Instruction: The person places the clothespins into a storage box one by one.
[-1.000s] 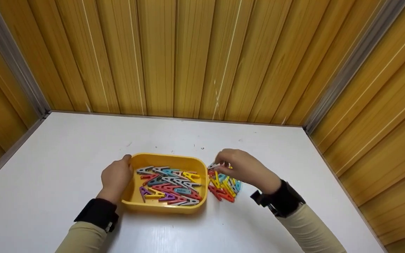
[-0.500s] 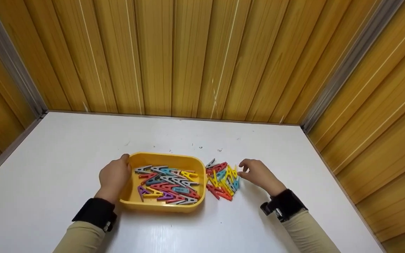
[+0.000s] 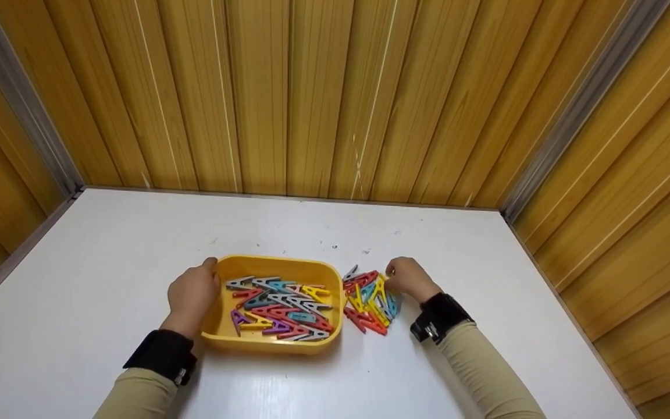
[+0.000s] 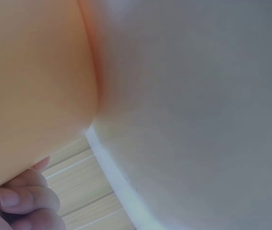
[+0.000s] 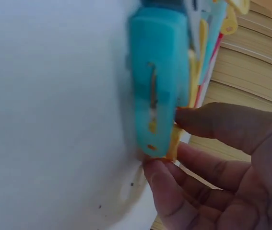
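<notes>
My left hand (image 3: 192,295) grips the left rim of a yellow plastic basin (image 3: 277,347); its curled fingers (image 4: 28,199) show at the basin's edge in the left wrist view. Inside the basin lie many colored clothespins (image 3: 291,299), grey, red, purple, yellow and blue. To the right of the basin is a loose pile of clothespins (image 3: 364,317). At the pile's right side my right hand (image 3: 410,278) pinches a yellow clothespin (image 5: 173,146) between thumb and fingertips. A blue clothespin (image 5: 157,81) stands in front of it in the right wrist view, partly covering it.
The white tabletop (image 3: 288,384) carries a few small dark marks behind the basin. Wood-patterned panels (image 3: 312,105) rise behind the table and on both sides, with grey metal posts at the corners.
My right hand first drew back rightward from the pile's far-left part, then came in at its right side and took hold of a yellow clothespin. My left hand stays on the basin.
</notes>
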Demonstrator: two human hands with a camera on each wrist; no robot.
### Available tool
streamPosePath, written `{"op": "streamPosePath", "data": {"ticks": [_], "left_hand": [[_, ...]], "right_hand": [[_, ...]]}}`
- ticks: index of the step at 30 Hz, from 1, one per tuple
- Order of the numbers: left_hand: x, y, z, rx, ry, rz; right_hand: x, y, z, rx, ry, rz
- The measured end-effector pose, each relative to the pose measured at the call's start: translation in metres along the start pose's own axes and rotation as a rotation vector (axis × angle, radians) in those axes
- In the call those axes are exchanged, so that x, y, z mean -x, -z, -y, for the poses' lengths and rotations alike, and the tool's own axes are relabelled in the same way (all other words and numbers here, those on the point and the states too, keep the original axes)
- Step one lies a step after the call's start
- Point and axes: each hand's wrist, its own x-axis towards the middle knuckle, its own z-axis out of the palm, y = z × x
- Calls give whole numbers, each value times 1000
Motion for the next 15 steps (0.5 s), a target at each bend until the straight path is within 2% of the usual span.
{"op": "streamPosePath", "data": {"ticks": [9, 12, 15], "left_hand": [[0, -1, 0, -1, -6, -13], [-1, -1, 0, -1, -5, -11], [-2, -1, 0, -4, 2, -7]], "right_hand": [[-7, 2, 2, 27, -46, 13], [-8, 10, 10, 48, -15, 0], [-9, 27, 31, 61, 63, -32]]}}
